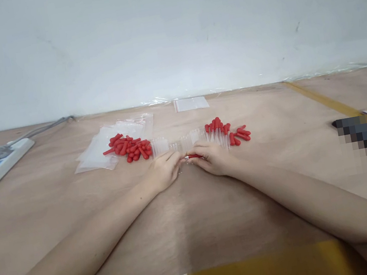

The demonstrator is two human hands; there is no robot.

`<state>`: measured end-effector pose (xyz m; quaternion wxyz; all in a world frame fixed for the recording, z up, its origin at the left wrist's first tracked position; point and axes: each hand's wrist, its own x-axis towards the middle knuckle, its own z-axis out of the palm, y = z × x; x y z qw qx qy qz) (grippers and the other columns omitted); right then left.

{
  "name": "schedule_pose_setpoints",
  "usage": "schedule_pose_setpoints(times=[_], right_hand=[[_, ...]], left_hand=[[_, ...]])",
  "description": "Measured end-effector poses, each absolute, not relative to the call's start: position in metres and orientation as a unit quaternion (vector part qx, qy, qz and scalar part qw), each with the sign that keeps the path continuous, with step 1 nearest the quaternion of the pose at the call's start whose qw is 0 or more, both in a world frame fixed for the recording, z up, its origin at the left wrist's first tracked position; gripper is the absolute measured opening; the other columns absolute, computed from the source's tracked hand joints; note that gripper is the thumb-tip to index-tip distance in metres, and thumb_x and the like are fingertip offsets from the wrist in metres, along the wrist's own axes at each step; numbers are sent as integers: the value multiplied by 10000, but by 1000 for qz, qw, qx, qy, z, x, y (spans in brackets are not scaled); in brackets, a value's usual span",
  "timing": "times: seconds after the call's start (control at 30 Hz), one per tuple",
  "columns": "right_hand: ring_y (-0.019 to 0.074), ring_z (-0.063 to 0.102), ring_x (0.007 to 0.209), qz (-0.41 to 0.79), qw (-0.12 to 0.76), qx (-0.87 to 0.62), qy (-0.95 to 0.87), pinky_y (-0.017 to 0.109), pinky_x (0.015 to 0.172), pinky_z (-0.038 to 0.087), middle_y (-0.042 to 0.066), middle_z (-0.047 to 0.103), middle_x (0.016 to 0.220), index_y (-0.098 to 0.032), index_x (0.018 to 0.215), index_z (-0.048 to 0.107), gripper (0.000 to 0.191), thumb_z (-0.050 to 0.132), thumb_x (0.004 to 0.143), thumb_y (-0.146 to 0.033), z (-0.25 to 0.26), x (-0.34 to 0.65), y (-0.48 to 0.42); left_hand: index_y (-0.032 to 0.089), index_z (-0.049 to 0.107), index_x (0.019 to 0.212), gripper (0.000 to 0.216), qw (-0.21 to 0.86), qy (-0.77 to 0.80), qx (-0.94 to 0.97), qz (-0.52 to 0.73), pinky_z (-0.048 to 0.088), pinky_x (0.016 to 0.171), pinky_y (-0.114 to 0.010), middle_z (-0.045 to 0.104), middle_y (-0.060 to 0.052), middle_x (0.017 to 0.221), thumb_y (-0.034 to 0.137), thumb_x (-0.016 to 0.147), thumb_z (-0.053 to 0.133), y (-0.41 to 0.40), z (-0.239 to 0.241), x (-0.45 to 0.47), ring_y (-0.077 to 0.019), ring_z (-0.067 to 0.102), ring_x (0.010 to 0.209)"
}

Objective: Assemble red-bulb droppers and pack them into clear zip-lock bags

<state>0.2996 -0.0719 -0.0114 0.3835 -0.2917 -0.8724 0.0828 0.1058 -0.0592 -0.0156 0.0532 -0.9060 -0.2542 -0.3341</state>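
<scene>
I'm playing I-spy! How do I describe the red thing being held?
On the brown tabletop, find the left hand and right hand close together between the left red pile and right red pile. Spot the red piece the right hand pinches: its neighbours aren't held.

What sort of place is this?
Probably a bench for small-parts handwork, set against a wall: the table holds piles of loose red pieces, what look like plastic bags, and a power strip.
</scene>
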Motion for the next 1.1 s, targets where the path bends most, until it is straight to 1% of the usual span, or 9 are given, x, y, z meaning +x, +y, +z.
schedule_pose_setpoints(times=[0.13, 0.23, 0.3, 0.43, 0.6, 0.73, 0.83, 0.97, 1.1], right_hand=[[138, 564, 699, 145, 458, -350, -804, 280, 661, 463, 44, 608, 771, -170, 968, 600, 223, 582, 777, -284, -7, 306, -67], [138, 581, 706, 245, 503, -396, -728, 280, 660, 471, 33, 620, 782, -172, 889, 590, 280, 643, 710, -382, 1, 319, -58], [132, 579, 680, 300, 509, -413, -693, 272, 634, 473, 25, 615, 753, -175, 831, 589, 310, 626, 701, -454, 13, 333, -50], [106, 556, 632, 292, 522, -491, -633, 244, 613, 457, 7, 594, 699, -194, 999, 547, 370, 481, 800, -500, 43, 364, -34], [108, 532, 579, 230, 383, -587, -676, 242, 591, 428, 18, 593, 643, -169, 830, 560, 285, 533, 784, -449, 52, 369, -9], [136, 533, 600, 118, 267, -620, -728, 267, 604, 407, 32, 600, 658, -166, 728, 595, 271, 557, 751, -433, 37, 350, 7], [161, 545, 633, 75, 246, -633, -730, 285, 615, 403, 45, 611, 678, -168, 786, 612, 304, 531, 755, -460, 32, 343, 5], [167, 558, 681, 32, 294, -656, -695, 284, 624, 406, 49, 625, 738, -179, 845, 617, 282, 487, 785, -421, 39, 365, -13], [165, 550, 639, 43, 186, -724, -662, 277, 574, 402, 51, 620, 690, -177, 701, 624, 174, 582, 704, -346, 47, 405, -26]], left_hand=[[147, 560, 974, 157, 34, -283, -878, -385, 470, 662, -233, 647, -53, 842, 218, 862, 475, -55, -17, 102, -134, 598, 747], [148, 561, 991, 177, 31, -317, -863, -392, 469, 687, -264, 650, -51, 837, 232, 850, 495, -55, -13, 99, -147, 592, 755], [151, 562, 991, 193, 31, -335, -858, -387, 459, 725, -299, 645, -53, 847, 257, 840, 506, -55, -10, 97, -165, 582, 786], [157, 587, 936, 196, 41, -362, -862, -352, 421, 768, -347, 637, -61, 874, 302, 824, 516, -55, -8, 96, -198, 550, 837], [173, 605, 892, 188, 49, -378, -861, -335, 388, 773, -352, 630, -58, 893, 321, 820, 513, -55, -8, 97, -206, 521, 858], [179, 607, 867, 177, 57, -386, -860, -329, 371, 756, -346, 627, -49, 884, 321, 820, 511, -56, -7, 97, -202, 510, 847], [183, 608, 857, 178, 66, -396, -857, -323, 359, 731, -344, 625, -46, 875, 327, 819, 511, -57, -7, 96, -205, 504, 848], [190, 615, 847, 195, 85, -431, -840, -319, 345, 718, -358, 613, -51, 846, 352, 810, 512, -58, -4, 96, -217, 488, 836], [202, 608, 836, 173, 93, -472, -820, -310, 344, 746, -392, 587, -56, 848, 341, 781, 520, -52, 2, 103, -242, 471, 864]])
